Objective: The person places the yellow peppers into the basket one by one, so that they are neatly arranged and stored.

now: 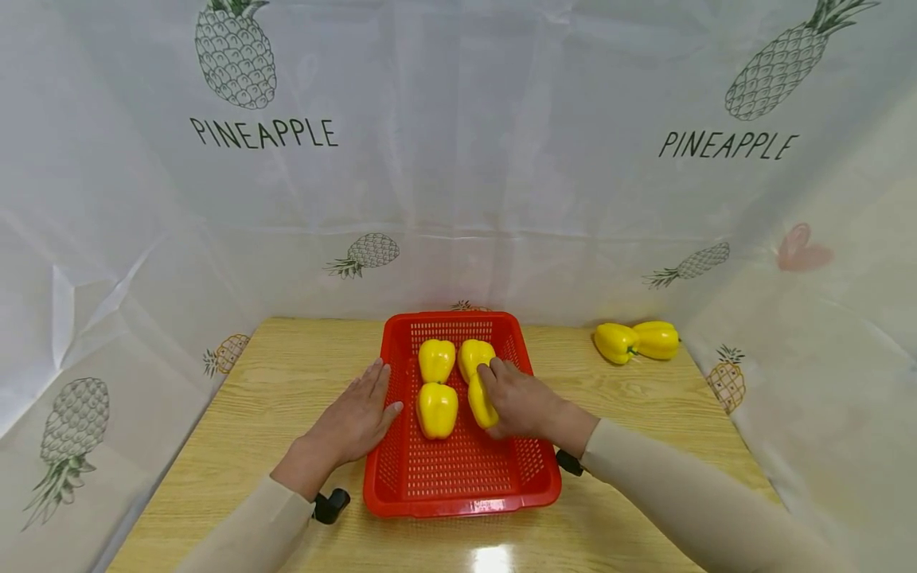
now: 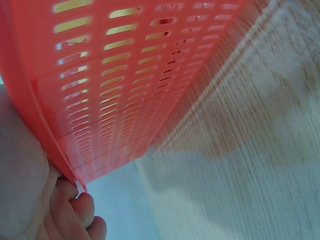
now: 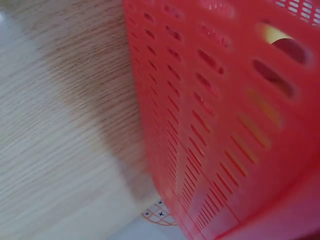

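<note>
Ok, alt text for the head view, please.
A right hand holds a yellow bell pepper in a red basket containing three other peppers, while the left hand touches the basket's left rim. Two more yellow peppers lie on the wooden table, back right.

Basket (image 1: 430, 508) looks like shiny plastic, peppers (image 1: 437, 412) are smooth and glossy, worktop (image 1: 301, 362) is wood-grained, backdrop (image 1: 458, 175) kinda creased, plasticky.

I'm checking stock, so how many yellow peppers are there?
6: in the red basket, far-left pepper, near-left pepper, far-right pepper, and gripped pepper in the right hand; on the table at right, one pepper beside another. The hand could hide more.
</note>
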Action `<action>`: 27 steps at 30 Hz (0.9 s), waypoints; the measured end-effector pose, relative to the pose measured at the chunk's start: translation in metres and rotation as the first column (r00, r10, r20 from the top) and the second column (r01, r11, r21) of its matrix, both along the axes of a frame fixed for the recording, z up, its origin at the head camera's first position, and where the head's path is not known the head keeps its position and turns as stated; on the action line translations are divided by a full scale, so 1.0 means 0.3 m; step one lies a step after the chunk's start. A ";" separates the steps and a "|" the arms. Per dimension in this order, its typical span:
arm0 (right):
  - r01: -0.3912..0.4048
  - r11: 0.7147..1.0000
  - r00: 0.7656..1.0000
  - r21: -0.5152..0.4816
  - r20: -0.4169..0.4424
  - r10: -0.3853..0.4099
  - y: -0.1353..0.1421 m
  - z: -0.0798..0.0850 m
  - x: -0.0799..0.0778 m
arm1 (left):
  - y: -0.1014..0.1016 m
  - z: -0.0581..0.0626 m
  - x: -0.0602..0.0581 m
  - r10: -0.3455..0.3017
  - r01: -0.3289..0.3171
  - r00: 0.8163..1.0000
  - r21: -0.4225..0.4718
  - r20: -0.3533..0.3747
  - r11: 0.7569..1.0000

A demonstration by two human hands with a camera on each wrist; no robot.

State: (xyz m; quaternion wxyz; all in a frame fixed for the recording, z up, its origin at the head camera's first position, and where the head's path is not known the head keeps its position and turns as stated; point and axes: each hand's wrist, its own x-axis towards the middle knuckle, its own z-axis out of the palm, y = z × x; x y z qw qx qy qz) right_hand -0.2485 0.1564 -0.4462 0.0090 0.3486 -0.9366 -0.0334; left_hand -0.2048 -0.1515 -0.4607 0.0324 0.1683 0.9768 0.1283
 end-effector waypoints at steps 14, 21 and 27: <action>-0.035 0.991 0.997 0.128 -0.068 0.043 -0.027 -0.063 -0.003 | 0.001 -0.006 0.002 -0.008 0.008 1.000 0.007 0.005 1.000; -0.066 0.976 0.983 0.207 -0.152 0.099 -0.031 -0.079 -0.016 | -0.002 -0.006 0.001 -0.013 0.013 1.000 0.010 -0.003 1.000; -0.073 0.954 0.967 0.290 -0.214 0.139 -0.029 -0.091 -0.021 | -0.001 -0.012 -0.006 -0.015 0.016 1.000 0.010 -0.007 1.000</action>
